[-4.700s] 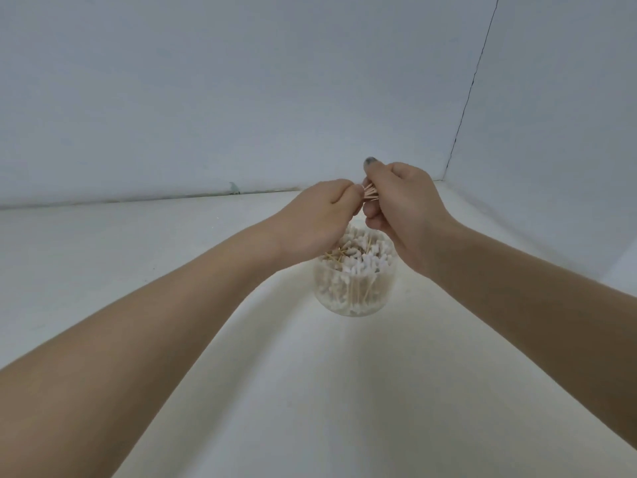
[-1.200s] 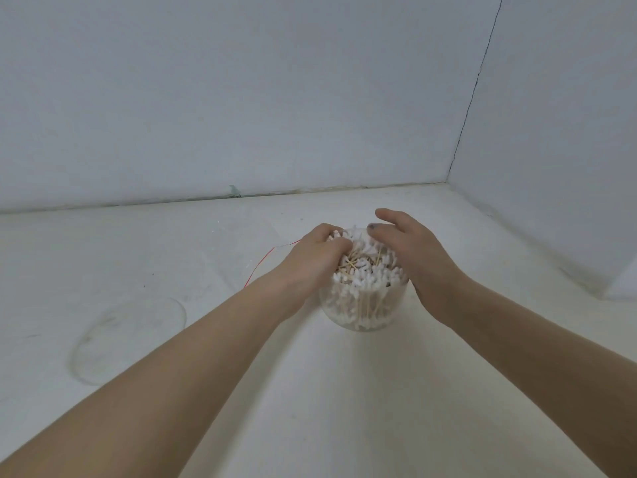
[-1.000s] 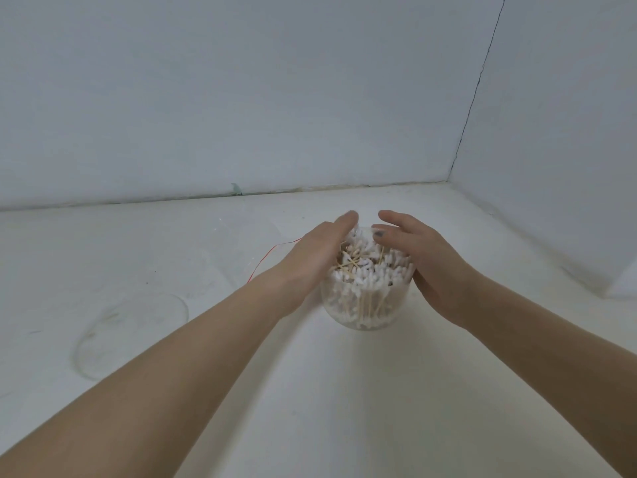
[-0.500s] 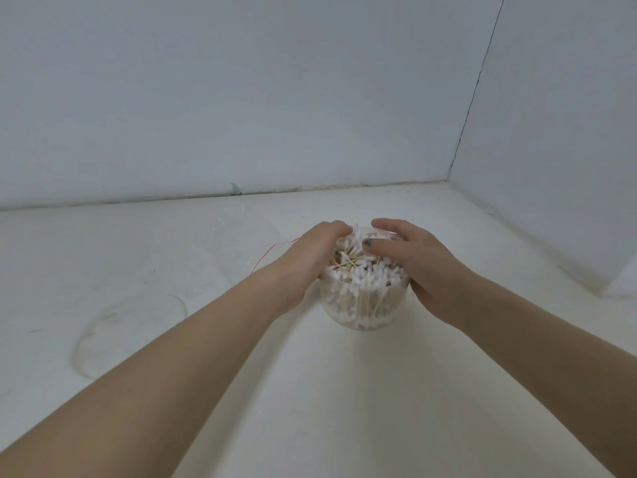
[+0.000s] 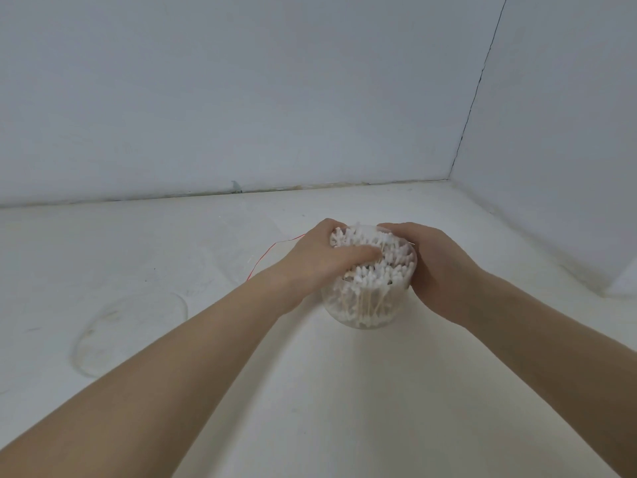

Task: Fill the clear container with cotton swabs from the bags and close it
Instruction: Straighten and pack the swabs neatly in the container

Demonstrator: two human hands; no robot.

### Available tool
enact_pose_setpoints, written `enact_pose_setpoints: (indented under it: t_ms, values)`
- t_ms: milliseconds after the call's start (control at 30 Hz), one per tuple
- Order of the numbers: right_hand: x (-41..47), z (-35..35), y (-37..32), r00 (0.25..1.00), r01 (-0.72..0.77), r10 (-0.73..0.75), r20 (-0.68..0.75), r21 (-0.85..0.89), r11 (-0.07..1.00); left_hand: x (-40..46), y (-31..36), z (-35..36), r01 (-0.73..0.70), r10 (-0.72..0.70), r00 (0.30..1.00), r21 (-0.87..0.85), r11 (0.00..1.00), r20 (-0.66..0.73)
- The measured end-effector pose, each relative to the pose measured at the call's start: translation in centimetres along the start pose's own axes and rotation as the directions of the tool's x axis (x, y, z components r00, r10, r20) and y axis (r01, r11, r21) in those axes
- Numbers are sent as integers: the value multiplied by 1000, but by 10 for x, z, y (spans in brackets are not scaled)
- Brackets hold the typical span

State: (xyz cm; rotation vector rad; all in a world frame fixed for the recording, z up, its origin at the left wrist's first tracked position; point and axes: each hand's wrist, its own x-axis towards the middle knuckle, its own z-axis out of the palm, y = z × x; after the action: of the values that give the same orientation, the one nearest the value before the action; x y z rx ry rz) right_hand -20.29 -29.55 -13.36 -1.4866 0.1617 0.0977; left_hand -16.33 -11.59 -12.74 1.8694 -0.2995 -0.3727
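Observation:
The round clear container (image 5: 365,305) stands on the white surface, packed with upright cotton swabs (image 5: 379,267) heaped above its rim. My left hand (image 5: 317,260) lies against its left side, with the fingers curled over the far edge and the thumb laid across the swab tips, so a bunch of swabs sits between them. My right hand (image 5: 437,267) wraps the right wall, fingers hooked over the far rim. The clear round lid (image 5: 131,326) lies flat on the surface to the left, apart from both hands.
A thin red thread (image 5: 272,251) runs across the surface just behind my left wrist, beside a faint piece of clear plastic (image 5: 206,267). White walls close off the back and the right side, meeting in a corner (image 5: 451,179).
Both hands came down from holding a bundle above the container. In the last second they closed in on the heap, the left thumb moving across the swabs and the right hand wrapping the wall.

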Motion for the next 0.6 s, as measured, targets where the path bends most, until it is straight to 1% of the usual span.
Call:
enact_pose_setpoints:
  t_ms: [67, 200, 267, 367, 533, 600]
  values:
    - [-3, 5, 0, 999, 13, -11, -41, 31, 999, -2, 0, 1, -25, 25, 1000, 22, 999, -2]
    - [-9, 12, 3, 983, 9, 7, -182, 88, 996, -12, 7, 12, -85, 84, 996, 69, 994, 19]
    - [-12, 10, 4, 971, 23, 5, -241, 112, 993, -14, 10, 21, -81, 80, 997, 100, 992, 9]
    - [-16, 3, 3, 959, 45, -7, -285, 126, 991, -6, 8, 32, -55, 60, 998, 125, 991, -34]
    - [-18, -13, 4, 935, 46, 4, -354, 134, 990, -1, 11, 48, -98, 98, 995, 136, 986, 0]
    - [-19, -19, 4, 930, 36, 15, -368, 132, 991, 0, 11, 52, -93, 92, 996, 129, 987, 20]
